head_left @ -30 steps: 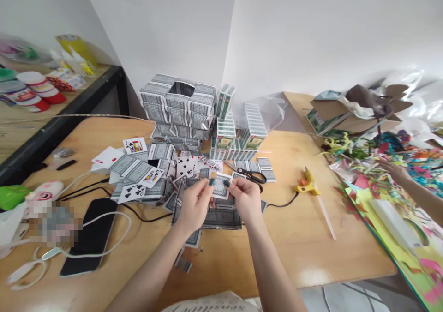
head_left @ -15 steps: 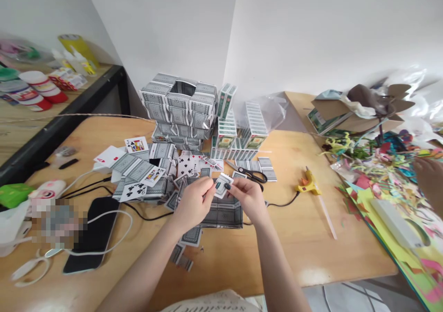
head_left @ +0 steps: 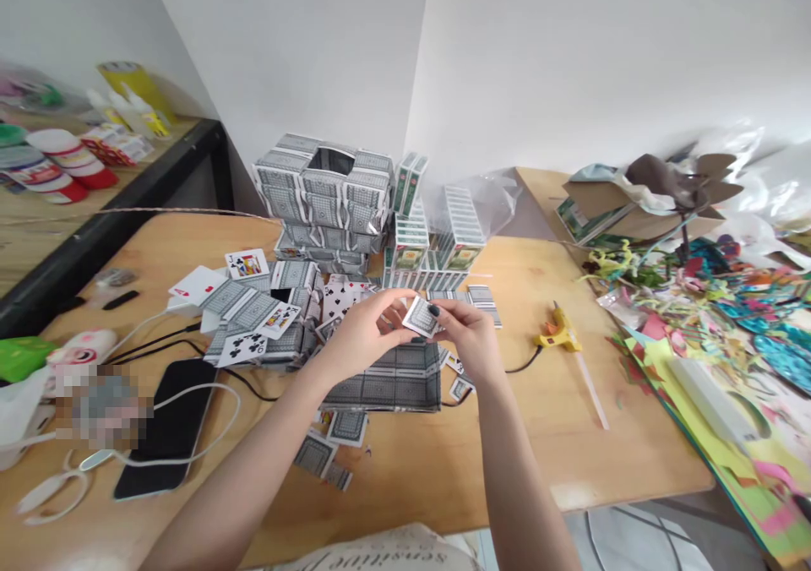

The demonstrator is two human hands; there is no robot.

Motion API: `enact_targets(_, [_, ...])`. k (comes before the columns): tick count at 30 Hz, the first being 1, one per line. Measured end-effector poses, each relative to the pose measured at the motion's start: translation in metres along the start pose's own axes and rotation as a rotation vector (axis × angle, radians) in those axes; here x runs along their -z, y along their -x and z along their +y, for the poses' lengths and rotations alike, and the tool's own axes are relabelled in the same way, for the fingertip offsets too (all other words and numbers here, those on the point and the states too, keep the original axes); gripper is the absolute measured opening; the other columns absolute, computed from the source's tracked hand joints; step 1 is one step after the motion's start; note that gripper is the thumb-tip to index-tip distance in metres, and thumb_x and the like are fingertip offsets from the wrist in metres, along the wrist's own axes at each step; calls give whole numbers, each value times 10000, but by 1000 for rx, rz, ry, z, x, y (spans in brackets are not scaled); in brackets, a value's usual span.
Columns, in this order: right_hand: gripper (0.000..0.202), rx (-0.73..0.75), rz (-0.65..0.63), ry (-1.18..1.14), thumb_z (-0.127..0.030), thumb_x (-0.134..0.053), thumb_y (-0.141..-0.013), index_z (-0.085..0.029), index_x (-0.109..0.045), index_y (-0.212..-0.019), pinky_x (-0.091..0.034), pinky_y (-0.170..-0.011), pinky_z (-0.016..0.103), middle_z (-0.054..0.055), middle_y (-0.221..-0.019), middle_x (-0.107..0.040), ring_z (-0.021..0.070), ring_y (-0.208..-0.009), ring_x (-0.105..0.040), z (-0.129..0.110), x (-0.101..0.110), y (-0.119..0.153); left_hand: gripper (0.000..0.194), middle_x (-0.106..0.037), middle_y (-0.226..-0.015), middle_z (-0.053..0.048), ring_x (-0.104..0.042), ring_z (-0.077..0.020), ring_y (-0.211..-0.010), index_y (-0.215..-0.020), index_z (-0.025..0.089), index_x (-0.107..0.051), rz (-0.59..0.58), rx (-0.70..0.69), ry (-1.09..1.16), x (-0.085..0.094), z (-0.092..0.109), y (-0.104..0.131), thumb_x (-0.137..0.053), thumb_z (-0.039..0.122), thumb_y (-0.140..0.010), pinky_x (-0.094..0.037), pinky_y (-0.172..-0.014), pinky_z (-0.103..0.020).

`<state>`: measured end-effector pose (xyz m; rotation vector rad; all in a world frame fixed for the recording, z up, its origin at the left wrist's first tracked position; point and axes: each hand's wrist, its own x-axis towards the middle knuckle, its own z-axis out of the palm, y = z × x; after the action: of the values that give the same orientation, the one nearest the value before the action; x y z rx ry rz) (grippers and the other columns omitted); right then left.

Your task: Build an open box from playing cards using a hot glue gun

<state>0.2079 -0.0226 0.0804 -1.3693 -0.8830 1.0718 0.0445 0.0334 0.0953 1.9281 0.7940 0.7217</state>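
My left hand (head_left: 362, 334) and my right hand (head_left: 467, 337) meet above the middle of the wooden table (head_left: 557, 436), both pinching one small folded playing card piece (head_left: 421, 317) with a grey patterned back. Directly under my hands lies a flat grey mat of joined cards (head_left: 386, 381). Loose playing cards (head_left: 253, 313) are scattered to its left, some face up. Behind them rises a box-like tower built of folded cards (head_left: 326, 195), with stacked card boxes (head_left: 437, 246) beside it.
A yellow glue gun (head_left: 556, 334) lies right of my hands, its cable running under them. A black phone (head_left: 166, 432) with white cables lies at the front left. Coloured paper scraps (head_left: 710, 318) cover the right side. A black-edged side table (head_left: 127, 191) stands at the left.
Both hands have lifted the card piece up and away from the mat, and the card is now folded smaller. The other person's hand at the right edge has gone from view.
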Motion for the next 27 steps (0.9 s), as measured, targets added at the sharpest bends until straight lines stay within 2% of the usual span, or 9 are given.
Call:
enact_targets(2, [244, -31, -15, -62, -368, -675, -652, -181, -694, -808, -536, -489, 281, 22, -720, -656, 143, -596, -577, 2, 0, -1, 433, -636, -982, -37, -611, -149, -799, -1147, 246, -497, -7, 2, 59, -1, -1, -2, -596, 190, -729, -502, -688, -279])
enact_targets(10, [231, -185, -134, -248, -347, -710, -629, -152, -690, -751, -460, -382, 196, 5, -614, -617, 91, -498, -520, 4, 4, -7, 454, -618, -1058, -48, -621, -146, -826, -1102, 229, -553, -100, -24, 148, 6, -8, -12, -648, 151, -665, -526, -757, -314])
enact_targets(15, [255, -148, -144, -228, -337, -713, -630, -171, -692, -821, -478, -422, 204, 9, -701, -643, 95, -541, -540, 2, 6, -8, 432, -603, -1100, -52, -615, -144, -886, -1094, 222, -564, -119, -59, 168, 7, -12, -20, -633, 134, -677, -522, -796, -314])
enact_targets(19, [421, -125, -240, -133, -290, -747, -581, -199, -660, -983, -527, -543, 259, 25, -869, -665, 139, -687, -592, 0, 11, -6, 422, -600, -1116, -56, -603, -147, -927, -1106, 208, -551, -99, -75, 152, 4, -16, -24, -623, 142, -695, -516, -810, -302])
enact_targets(23, [529, -81, -285, 63, -239, -745, -572, -198, -612, -1082, -540, -617, 311, 39, -950, -654, 153, -708, -594, -4, 18, -7, 452, -604, -1101, -55, -605, -149, -909, -1161, 204, -511, -162, -53, 124, 2, -17, -25, -571, 108, -724, -510, -812, -309])
enact_targets(27, [516, 12, -232, 321, -220, -687, -627, -202, -575, -1130, -523, -625, 303, 47, -933, -651, 161, -712, -597, -1, 28, -16, 668, -597, -1112, -39, -572, -164, -989, -1344, 278, -287, -175, -55, 15, 3, -22, -25, -571, 161, -751, -473, -858, -328])
